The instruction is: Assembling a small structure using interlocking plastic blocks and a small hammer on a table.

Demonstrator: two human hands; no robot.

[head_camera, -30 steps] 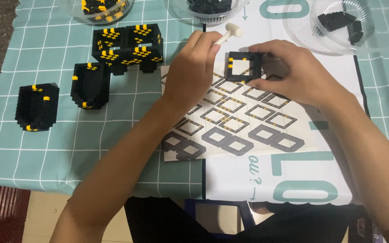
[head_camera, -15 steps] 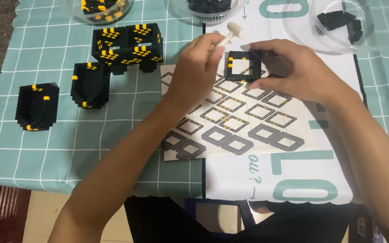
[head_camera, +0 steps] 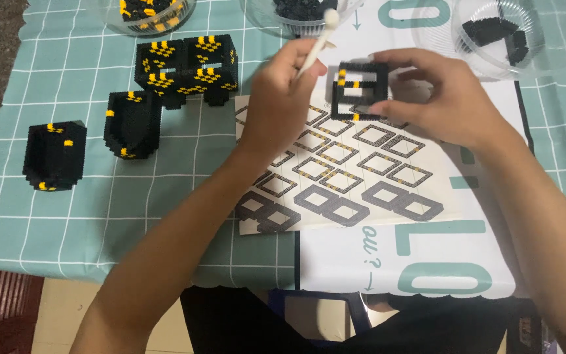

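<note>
- Block frame [head_camera: 359,90], black with yellow dots, held above the instruction sheet [head_camera: 361,177] near its top edge.
- Right hand [head_camera: 450,98] fingers curled around frame's right side, gripping it.
- Left hand [head_camera: 283,98] closed on white stick tool [head_camera: 319,40], just left of frame.
- Finished black blocks [head_camera: 185,69], [head_camera: 131,124], [head_camera: 54,156] well left on checked cloth [head_camera: 99,210].
- Clear bowls [head_camera: 499,29] of pieces beyond hands.
</note>
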